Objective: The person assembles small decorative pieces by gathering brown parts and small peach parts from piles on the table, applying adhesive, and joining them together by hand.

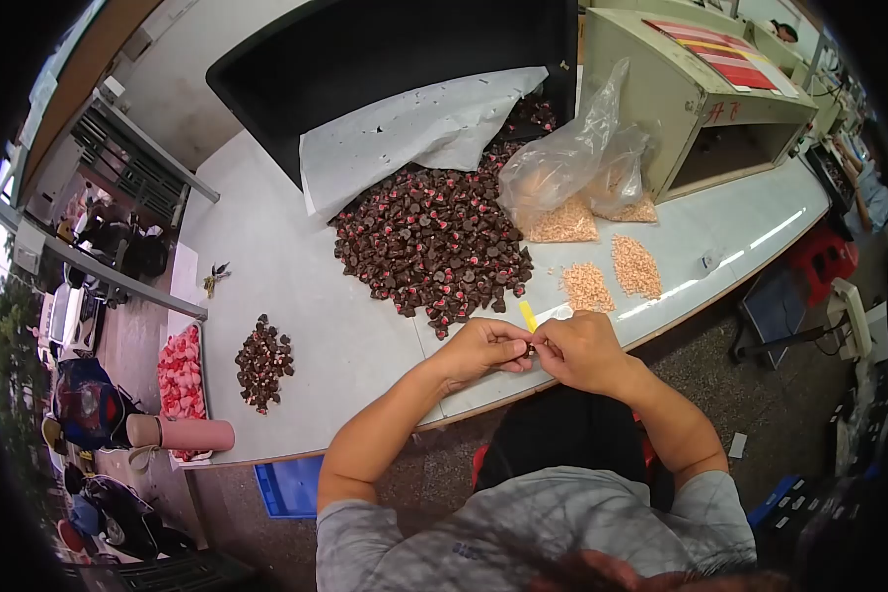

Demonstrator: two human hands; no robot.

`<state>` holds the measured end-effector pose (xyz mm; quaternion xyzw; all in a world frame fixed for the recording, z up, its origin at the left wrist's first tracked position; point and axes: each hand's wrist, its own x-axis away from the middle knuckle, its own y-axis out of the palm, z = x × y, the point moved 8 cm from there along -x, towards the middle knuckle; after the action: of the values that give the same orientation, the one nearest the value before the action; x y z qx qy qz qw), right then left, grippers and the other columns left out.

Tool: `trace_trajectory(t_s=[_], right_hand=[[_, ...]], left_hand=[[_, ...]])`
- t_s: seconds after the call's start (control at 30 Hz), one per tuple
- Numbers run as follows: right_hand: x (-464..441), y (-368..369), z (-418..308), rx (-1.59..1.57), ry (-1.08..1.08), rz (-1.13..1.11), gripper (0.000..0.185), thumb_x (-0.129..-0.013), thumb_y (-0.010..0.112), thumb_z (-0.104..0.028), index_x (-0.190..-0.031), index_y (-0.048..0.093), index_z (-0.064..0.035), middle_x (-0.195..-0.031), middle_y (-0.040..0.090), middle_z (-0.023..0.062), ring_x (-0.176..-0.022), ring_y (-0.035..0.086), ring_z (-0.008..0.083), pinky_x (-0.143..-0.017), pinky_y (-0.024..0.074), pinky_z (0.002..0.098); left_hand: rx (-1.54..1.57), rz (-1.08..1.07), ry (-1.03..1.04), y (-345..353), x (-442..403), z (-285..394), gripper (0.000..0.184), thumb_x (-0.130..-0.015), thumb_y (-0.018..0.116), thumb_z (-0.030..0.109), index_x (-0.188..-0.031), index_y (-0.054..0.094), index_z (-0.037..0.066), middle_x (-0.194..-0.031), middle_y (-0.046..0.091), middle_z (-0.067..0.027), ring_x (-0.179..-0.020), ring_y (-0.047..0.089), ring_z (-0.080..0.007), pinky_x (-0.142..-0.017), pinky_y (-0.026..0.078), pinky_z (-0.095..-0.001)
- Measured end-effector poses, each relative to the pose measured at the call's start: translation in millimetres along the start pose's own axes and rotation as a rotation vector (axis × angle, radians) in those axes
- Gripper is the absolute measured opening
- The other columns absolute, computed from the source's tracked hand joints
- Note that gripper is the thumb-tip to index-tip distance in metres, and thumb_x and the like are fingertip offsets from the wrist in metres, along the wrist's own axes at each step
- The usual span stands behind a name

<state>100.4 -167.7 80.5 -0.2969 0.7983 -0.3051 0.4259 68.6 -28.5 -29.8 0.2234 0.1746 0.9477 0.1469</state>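
- While both hands meet at the table's near edge, the fingers of the left hand (479, 353) and right hand (587, 350) are narrow, seemingly pinching one small dark brown piece (530, 351) between them.
- A flat, bright yellow strip (528, 316) juts up beside the fingertips; which hand bears it, I cannot tell.
- Handling it well probably calls for a light, steady left pinch, with the right fingers doing the fine work, wrists kept low near the white-topped table (266, 192) so that a dropped piece lands there.
- Ahead lies a large heap of dark brown, pink-marked pieces (434, 237), spilling from a big black plastic bin (395, 59) under a crumpled white sheet (405, 133).
- Two clear plastic bags, one at left (553, 178) and one at right (624, 173), hold small beige pieces; two loose beige piles, one nearer (587, 288) and one farther right (636, 266), lie before them.
- At far left, a clear bag of pink-red pieces (181, 370) sits near a small brown pile (263, 365).
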Motion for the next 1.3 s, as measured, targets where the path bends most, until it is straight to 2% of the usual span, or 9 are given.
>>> trace_trajectory(t_s=[0.17,0.37,0.67,0.77,0.87,0.93,1.0,1.23,1.3], right_hand=[[-2,-2,0,-0.040,0.025,-0.006,0.010,-0.082,0.074,-0.008,-0.086,0.065,-0.0068,-0.066,0.067,0.0099,-0.057,0.067,0.0309,-0.054,0.0523,0.0413],[-4,-6,14,-0.227,0.294,-0.054,0.020,-0.089,0.076,-0.015,-0.096,0.060,-0.0058,-0.065,0.065,0.0088,-0.059,0.066,0.0301,-0.055,0.0481,0.0406],[-5,11,12,-0.271,0.310,-0.143,0.026,-0.088,0.077,-0.017,-0.098,0.055,-0.0067,-0.066,0.064,0.0093,-0.063,0.065,0.0343,-0.058,0.0474,0.0426],[-1,10,17,-0.295,0.333,-0.142,0.023,-0.090,0.076,-0.013,-0.098,0.056,-0.0055,-0.070,0.065,0.0074,-0.061,0.066,0.0250,-0.058,0.0481,0.0366],[26,2,53,-0.673,0.511,0.204,0.018,-0.093,0.072,-0.009,-0.099,0.056,-0.0041,-0.077,0.064,0.0031,-0.066,0.062,0.0112,-0.059,0.0472,0.0279],[51,-22,79,-0.635,0.627,0.484,0.013,-0.096,0.069,-0.007,-0.101,0.057,-0.0026,-0.084,0.062,-0.0002,-0.074,0.056,0.0042,-0.062,0.0452,0.0219],[75,-38,101,-0.597,0.646,0.699,0.012,-0.097,0.069,-0.007,-0.100,0.058,-0.0024,-0.084,0.062,-0.0002,-0.073,0.056,0.0050,-0.063,0.0460,0.0221],[106,-38,130,-0.272,0.572,0.762,0.010,-0.099,0.067,-0.007,-0.104,0.060,-0.0021,-0.087,0.062,0.0019,-0.077,0.057,0.0078,-0.068,0.0473,0.0233],[107,-22,139,-0.243,0.484,0.674,0.008,-0.099,0.064,-0.005,-0.105,0.060,-0.0016,-0.087,0.062,0.0025,-0.076,0.057,0.0078,-0.065,0.0464,0.0227]], left_hand=[[0.007,0.000,-0.001,-1,0,2,0.027,-0.100,0.068,0.012,-0.122,0.069,-0.005,-0.106,0.074,-0.0135,-0.091,0.073,-0.0164,-0.085,0.061,-0.0288],[0.016,-0.024,0.004,1,-1,0,0.026,-0.099,0.069,0.011,-0.120,0.071,-0.004,-0.108,0.075,-0.0134,-0.091,0.072,-0.0156,-0.085,0.061,-0.0288],[-0.010,-0.042,0.034,3,3,5,0.026,-0.093,0.077,0.011,-0.113,0.073,-0.005,-0.098,0.076,-0.0145,-0.084,0.074,-0.0184,-0.081,0.062,-0.0299],[0.017,-0.029,0.018,0,3,3,0.025,-0.094,0.076,0.012,-0.112,0.073,-0.005,-0.103,0.076,-0.0157,-0.085,0.074,-0.0183,-0.080,0.061,-0.0287],[0.043,-0.054,0.033,1,3,4,0.027,-0.095,0.074,0.014,-0.115,0.072,-0.005,-0.111,0.075,-0.0151,-0.089,0.073,-0.0163,-0.081,0.061,-0.0274],[0.028,-0.057,0.059,1,4,11,0.027,-0.096,0.074,0.014,-0.115,0.073,-0.004,-0.113,0.075,-0.0164,-0.089,0.073,-0.0165,-0.079,0.060,-0.0266],[0.028,-0.064,0.072,1,7,15,0.027,-0.096,0.074,0.014,-0.116,0.072,-0.004,-0.115,0.074,-0.0171,-0.090,0.073,-0.0166,-0.078,0.060,-0.0265],[-0.009,-0.045,0.179,-11,9,32,0.033,-0.094,0.075,0.011,-0.120,0.067,-0.005,-0.120,0.071,-0.0174,-0.094,0.071,-0.0183,-0.080,0.058,-0.0284],[-0.048,0.116,0.279,-23,45,65,0.029,-0.093,0.075,0.009,-0.118,0.068,-0.004,-0.117,0.072,-0.0159,-0.094,0.071,-0.0179,-0.079,0.058,-0.0294]])
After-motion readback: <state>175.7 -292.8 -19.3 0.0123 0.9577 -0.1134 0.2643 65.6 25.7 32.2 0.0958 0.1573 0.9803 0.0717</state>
